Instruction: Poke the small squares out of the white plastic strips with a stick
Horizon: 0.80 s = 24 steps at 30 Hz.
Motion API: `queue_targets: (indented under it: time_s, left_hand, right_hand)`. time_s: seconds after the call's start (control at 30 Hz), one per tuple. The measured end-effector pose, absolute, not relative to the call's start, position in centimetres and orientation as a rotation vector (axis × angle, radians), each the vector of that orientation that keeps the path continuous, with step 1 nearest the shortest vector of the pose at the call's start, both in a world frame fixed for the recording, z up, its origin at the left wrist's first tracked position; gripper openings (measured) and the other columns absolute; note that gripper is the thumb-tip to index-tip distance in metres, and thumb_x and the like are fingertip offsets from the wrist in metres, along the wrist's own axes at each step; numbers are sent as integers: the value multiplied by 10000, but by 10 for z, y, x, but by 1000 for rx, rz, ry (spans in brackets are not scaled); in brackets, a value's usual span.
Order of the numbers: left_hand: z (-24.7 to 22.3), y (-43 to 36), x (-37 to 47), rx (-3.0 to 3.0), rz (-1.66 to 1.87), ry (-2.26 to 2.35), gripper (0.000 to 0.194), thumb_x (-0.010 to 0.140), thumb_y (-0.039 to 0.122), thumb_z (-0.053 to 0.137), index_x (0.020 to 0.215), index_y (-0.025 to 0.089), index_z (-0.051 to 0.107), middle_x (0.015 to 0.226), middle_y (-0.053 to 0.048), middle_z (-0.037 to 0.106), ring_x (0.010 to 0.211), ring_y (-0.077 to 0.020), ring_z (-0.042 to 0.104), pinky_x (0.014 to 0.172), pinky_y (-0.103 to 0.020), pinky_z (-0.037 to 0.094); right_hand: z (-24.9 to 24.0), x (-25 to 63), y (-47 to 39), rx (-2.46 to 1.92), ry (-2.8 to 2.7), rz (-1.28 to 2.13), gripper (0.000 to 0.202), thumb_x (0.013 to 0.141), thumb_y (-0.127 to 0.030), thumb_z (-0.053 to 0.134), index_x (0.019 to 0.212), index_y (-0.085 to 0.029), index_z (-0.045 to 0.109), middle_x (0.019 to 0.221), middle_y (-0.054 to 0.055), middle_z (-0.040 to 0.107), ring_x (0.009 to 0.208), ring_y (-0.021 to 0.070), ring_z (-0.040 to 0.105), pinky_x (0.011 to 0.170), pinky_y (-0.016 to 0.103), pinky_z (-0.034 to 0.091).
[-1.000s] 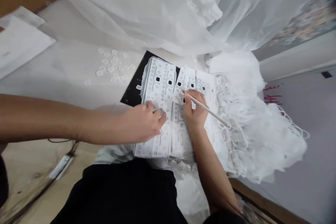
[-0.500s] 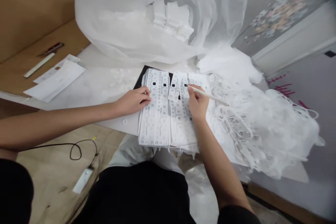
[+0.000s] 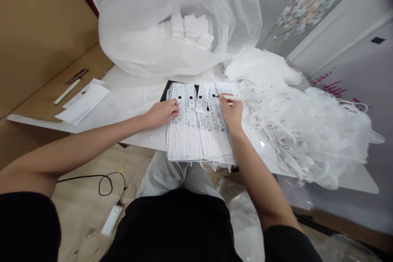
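Note:
White sheets printed with rows of grey shapes and small black squares [image 3: 184,131] lie stacked in front of me on a black board [image 3: 166,91]. My left hand [image 3: 163,113] rests on their left edge, fingers curled together; whether something small is pinched there is hidden. In my right hand [image 3: 232,112] is a slim white pen-like tool [image 3: 245,99], lying nearly level. Its dark tip is at a black square in the right part of the sheets. Just left of that tip, a narrow printed strip [image 3: 201,104] sits slightly askew over the sheets.
Tangled white offcuts [image 3: 310,139] heap up on the right. Behind the sheets stands a large translucent bag [image 3: 135,37] with white pieces inside. Blank white strips [image 3: 84,104] and a light stick [image 3: 67,91] lie left. A cable leads to a white power strip [image 3: 112,220] on the floor.
My right hand has turned the tool from a downward slope to nearly level, with its dark tip now showing at the black square. My left hand stays at the sheets' edge; the view has shifted.

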<state>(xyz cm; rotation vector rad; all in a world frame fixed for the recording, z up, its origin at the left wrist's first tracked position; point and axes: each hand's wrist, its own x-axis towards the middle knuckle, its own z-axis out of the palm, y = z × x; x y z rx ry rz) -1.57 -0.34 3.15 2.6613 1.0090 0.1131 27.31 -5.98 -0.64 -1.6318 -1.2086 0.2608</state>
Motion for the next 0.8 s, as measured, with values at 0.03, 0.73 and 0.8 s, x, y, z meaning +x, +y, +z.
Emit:
queue_targets:
  time_s: [0.03, 0.73, 0.8]
  left_hand:
    - [31, -4, -14, 2689, 90, 1016, 264, 987, 283, 438, 918, 168, 665, 1153, -59, 608, 929, -181, 610, 730, -286, 425]
    - [42, 74, -22, 2387, 446, 1187, 385, 959, 457, 353, 787, 208, 590, 754, -43, 669, 780, -211, 617, 720, -298, 450]
    - [44, 88, -12, 2451, 410, 1172, 365, 935, 456, 404, 749, 210, 598, 727, -42, 662, 761, -217, 616, 726, -303, 440]
  right_hand:
    - [-8, 272, -60, -1631, -1204, 281, 436, 907, -511, 537, 1056, -154, 738, 970, 96, 738, 842, 190, 620, 767, 315, 463]
    - [16, 316, -8, -1728, -1181, 714, 354, 703, -471, 727, 759, -122, 743, 743, 67, 730, 798, 240, 660, 758, 328, 483]
    - [19, 313, 0, -1679, -1218, 725, 352, 719, -466, 704, 815, -131, 750, 806, 65, 749, 829, 228, 668, 773, 316, 492]
